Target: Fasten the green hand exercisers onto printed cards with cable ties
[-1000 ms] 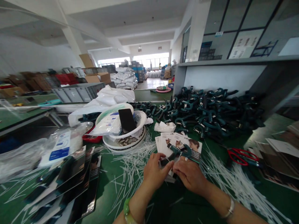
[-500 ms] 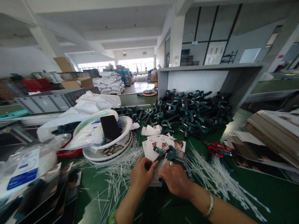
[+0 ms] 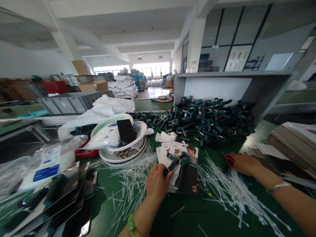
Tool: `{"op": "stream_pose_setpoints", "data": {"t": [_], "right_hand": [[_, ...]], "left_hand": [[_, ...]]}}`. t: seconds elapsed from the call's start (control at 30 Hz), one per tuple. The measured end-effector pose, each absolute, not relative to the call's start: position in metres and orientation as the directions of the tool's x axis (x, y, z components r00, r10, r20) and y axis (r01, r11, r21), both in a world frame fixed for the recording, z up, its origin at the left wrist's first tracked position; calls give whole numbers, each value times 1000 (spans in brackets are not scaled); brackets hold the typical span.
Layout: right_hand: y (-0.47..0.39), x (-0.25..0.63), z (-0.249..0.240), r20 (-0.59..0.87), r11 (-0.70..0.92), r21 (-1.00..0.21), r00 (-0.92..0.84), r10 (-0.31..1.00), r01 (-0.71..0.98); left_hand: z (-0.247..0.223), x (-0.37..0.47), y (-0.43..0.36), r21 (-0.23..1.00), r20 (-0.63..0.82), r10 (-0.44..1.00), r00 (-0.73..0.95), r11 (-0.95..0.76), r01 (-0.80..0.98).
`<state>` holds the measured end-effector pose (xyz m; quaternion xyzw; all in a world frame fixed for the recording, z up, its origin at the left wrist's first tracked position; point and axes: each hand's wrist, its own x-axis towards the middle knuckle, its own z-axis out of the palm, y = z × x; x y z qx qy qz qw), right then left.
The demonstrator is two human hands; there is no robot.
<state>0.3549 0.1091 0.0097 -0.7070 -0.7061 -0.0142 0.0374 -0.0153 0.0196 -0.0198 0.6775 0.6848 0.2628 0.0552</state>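
Note:
My left hand [image 3: 156, 181] is closed on the handle of a dark green hand tool with a C-shaped head [image 3: 182, 168]. The tool lies on a stack of printed backing cards [image 3: 193, 180] in front of me. Out to the right, my right hand [image 3: 245, 164] has its fingers closed on the red handles of scissors [image 3: 229, 160]. The scissor blades are mostly hidden. White cable ties [image 3: 229, 191] lie in a loose bundle just below that hand, and more are scattered left of the cards.
Many similar green tools [image 3: 209, 121] are heaped before a grey open box [image 3: 269, 95]. At left are stacked white bowls [image 3: 123, 161] with metal parts, a black phone [image 3: 126, 131] and carded tools [image 3: 61, 197]. Card stacks [image 3: 293, 144] stand at right.
My right hand has left the tool on the cards and moved right to the scissors, taking hold of their handles. My left hand stays on the tool. The view has shifted slightly left.

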Motion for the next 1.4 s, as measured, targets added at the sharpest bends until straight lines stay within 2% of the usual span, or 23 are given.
{"op": "stream_pose_setpoints", "data": {"t": [0.07, 0.2, 0.27, 0.33, 0.4, 0.43, 0.5, 0.6, 0.7, 0.8, 0.9, 1.27, 1.4], "right_hand": [[109, 352, 10, -32, -9, -9, 9, 999, 1000], [101, 354, 25, -62, -78, 30, 79, 995, 997], [90, 354, 35, -66, -114, -10, 114, 991, 993], [75, 345, 41, -111, -133, -212, 111, 988, 968], [57, 324, 42, -167, -95, -499, 12, 986, 861], [48, 310, 41, -169, -52, -562, -53, 984, 826], [34, 279, 37, -117, 135, -500, -221, 968, 856], [25, 238, 32, 60, 384, -165, -379, 923, 909], [28, 214, 30, 91, 394, 138, -408, 909, 909], [34, 203, 31, 93, 391, 288, -432, 897, 874], [37, 198, 31, 101, 409, 342, -466, 879, 846], [44, 178, 29, 70, 455, 376, -514, 855, 807], [54, 179, 32, 54, 536, 389, -600, 798, 749]], "left_hand": [[-20, -16, 18, 446, 279, 956, -86, -50, 894], [-10, -17, 17, 494, 386, 921, -50, -161, 855], [0, -13, 17, 478, 426, 905, 4, -229, 848], [9, -6, 19, 446, 394, 917, 62, -250, 859], [13, 3, 24, 434, 332, 941, 71, -219, 874], [13, 6, 27, 448, 300, 952, 53, -190, 874], [9, 9, 34, 524, 234, 972, 7, -132, 841], [-2, 5, 42, 667, 168, 986, -12, -105, 738], [-10, -2, 46, 748, 172, 985, 0, -131, 651], [-13, -3, 46, 799, 181, 983, 11, -154, 582], [-11, -1, 47, 823, 204, 979, 13, -179, 540], [-9, 3, 47, 789, 272, 960, 61, -259, 557], [-8, 3, 47, 807, 253, 966, 47, -238, 540]]}}
